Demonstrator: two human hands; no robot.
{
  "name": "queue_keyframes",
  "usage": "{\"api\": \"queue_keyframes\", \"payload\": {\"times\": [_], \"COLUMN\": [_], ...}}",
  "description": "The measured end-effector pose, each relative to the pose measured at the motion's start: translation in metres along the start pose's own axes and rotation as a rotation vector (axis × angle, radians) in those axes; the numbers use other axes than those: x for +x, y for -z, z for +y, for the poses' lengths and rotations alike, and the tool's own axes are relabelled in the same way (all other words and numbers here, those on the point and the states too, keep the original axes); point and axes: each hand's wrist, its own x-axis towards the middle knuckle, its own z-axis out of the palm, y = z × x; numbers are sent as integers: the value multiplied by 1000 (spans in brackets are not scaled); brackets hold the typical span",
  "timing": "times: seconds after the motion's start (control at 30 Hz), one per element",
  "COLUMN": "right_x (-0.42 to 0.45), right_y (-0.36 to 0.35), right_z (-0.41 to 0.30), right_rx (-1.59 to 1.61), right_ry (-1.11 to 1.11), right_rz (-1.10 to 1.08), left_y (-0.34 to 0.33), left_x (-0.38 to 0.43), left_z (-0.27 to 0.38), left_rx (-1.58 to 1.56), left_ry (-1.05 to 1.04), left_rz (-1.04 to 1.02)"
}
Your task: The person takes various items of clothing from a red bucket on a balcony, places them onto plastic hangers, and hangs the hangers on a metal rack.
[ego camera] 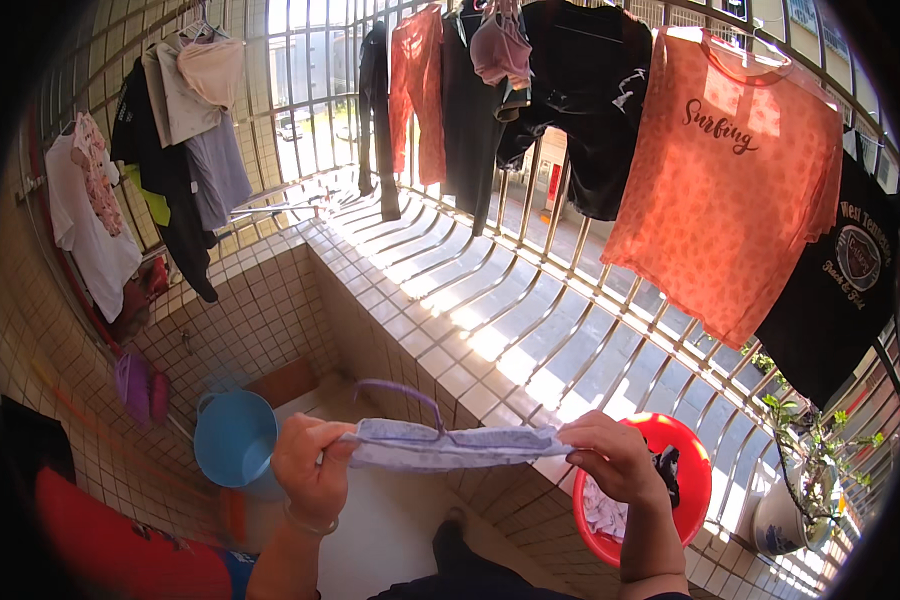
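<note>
A pale lavender patterned garment (457, 450) is stretched level between my two hands, folded or bunched into a narrow band. My left hand (315, 465) pinches one end between thumb and fingers, and my right hand (607, 454) grips the other end. From the garment's middle rises a purple hanger (409, 394), its hook curving to the left; the rest of it is mostly hidden by the cloth. Behind my right forearm, a red plastic basin (694, 480) holds pink-and-white and black cloth.
An orange T-shirt (727, 187), black clothes (585, 97) and other garments hang along the metal window bars. More clothes (94, 217) hang at left. Below are a tiled ledge (450, 360), a blue tub (232, 442) and purple slippers (133, 384). A potted plant (784, 517) stands at right.
</note>
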Motion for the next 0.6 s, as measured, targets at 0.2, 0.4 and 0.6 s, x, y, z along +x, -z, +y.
{"api": "queue_keyframes", "payload": {"times": [0.2, 0.4, 0.6], "right_x": [32, 122, 213], "right_y": [-13, 7, 24], "right_z": [113, 144, 171], "right_rx": [217, 473, 602], "right_ry": [-169, -137, -185], "right_rz": [-112, -51, 339], "left_y": [-47, -81, -107], "left_x": [-12, 63, 105], "left_z": [-84, -151, -181], "left_rx": [-64, -140, -373], "left_ry": [250, 292, 383], "left_rz": [-217, -103, 76]}}
